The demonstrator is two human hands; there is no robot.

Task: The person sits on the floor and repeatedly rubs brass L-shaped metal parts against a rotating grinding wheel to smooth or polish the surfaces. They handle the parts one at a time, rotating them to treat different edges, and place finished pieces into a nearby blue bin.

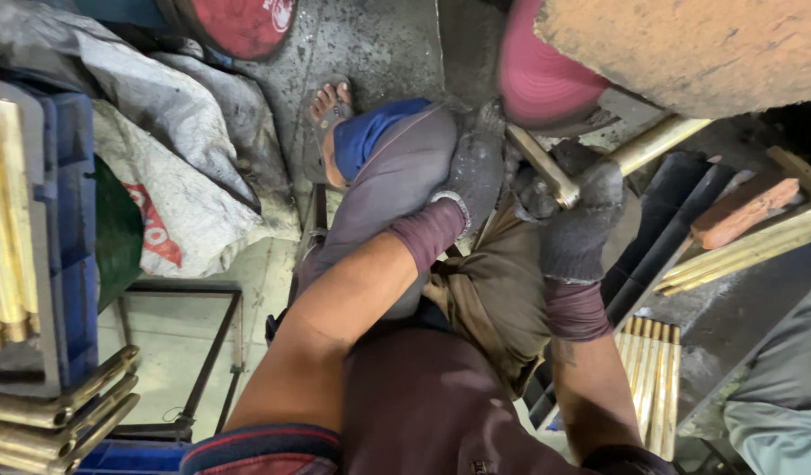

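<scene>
Both my hands wear dark, dirty gloves with maroon cuffs. My left hand (476, 171) is closed on the near end of a long brass rod (656, 142), close to my raised knee. My right hand (584, 224) grips the same rod a little further along. The rod runs up to the right, under a large rough brown wheel (705, 44). A brown cloth (493, 290) lies over my lap below the hands.
Several brass rods (653, 378) lie low on the right and more (748, 246) rest on a dark rack. A blue crate (67, 229) with brass rods (5, 220) stands at the left, beside grey sacks (172, 158). My sandalled foot (328, 114) rests on the floor.
</scene>
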